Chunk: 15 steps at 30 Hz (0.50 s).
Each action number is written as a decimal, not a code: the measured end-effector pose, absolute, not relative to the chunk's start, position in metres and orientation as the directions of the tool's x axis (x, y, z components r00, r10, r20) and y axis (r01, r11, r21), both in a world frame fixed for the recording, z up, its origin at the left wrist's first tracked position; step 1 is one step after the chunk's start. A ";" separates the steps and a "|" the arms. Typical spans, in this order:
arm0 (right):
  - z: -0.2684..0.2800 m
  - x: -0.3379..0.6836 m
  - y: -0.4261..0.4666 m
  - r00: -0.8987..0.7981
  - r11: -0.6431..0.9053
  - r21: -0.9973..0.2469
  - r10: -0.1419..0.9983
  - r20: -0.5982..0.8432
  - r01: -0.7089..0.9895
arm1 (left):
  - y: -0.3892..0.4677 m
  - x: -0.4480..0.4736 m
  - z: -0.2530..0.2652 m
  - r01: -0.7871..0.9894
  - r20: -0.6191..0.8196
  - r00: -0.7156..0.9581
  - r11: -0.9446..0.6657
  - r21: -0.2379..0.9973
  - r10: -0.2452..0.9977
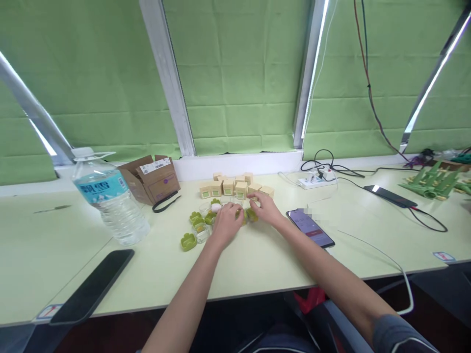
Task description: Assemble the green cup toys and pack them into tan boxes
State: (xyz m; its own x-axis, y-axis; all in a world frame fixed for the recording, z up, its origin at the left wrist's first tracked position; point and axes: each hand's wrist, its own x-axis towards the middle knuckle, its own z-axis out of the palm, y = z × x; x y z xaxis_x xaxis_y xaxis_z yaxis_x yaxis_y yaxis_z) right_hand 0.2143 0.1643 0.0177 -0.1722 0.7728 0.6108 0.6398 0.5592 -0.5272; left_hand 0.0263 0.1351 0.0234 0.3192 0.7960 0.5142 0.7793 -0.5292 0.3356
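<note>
My left hand (227,223) is among small green flower-shaped pieces and clear glass cups on the table. Its fingers are curled together near a green piece, and whatever they hold is hidden. My right hand (265,208) is just to the right, thumb and forefinger apart, beside another green flower-shaped piece (252,214). More of these lie to the left, such as a green flower-shaped piece (188,241) near the front and a clear cup (202,235) next to it. Behind both hands stands a cluster of small tan boxes (228,187), several with a pale square on the front.
On the left stand a large water bottle (110,201) and an open cardboard box (150,181), with a black phone (93,284) at the front edge. To the right lie a lit phone (311,228), a power strip (316,182), cables, a dark phone (390,196) and green plastic parts (434,181).
</note>
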 end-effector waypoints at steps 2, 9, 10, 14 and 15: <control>0.025 0.211 0.177 -0.218 0.532 -0.469 0.792 0.570 0.705 | 0.139 0.026 0.024 0.780 0.508 0.331 -0.534 0.327 0.795; 0.053 0.194 0.235 -0.298 0.413 -0.274 0.877 0.376 0.868 | 0.140 0.020 0.025 0.759 0.514 0.440 -0.611 0.225 0.736; 0.056 0.190 0.243 -0.304 0.409 -0.260 0.881 0.363 0.875 | 0.138 0.019 0.024 0.752 0.518 0.450 -0.622 0.219 0.727; 0.061 0.169 0.272 -0.333 0.400 -0.201 0.894 0.299 0.894 | 0.128 0.013 0.022 0.729 0.553 0.498 -0.668 0.150 0.668; 0.061 0.163 0.278 -0.339 0.398 -0.189 0.898 0.280 0.897 | 0.125 0.012 0.022 0.723 0.557 0.508 -0.677 0.139 0.657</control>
State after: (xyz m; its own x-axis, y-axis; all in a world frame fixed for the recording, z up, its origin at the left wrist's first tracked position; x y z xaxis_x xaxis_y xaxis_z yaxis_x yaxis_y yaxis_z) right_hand 0.1629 0.2779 0.0608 -0.3394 0.8979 0.2803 0.8974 0.3984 -0.1895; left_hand 0.0120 0.1253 0.0218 0.5079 0.6572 0.5569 0.7232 -0.6766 0.1389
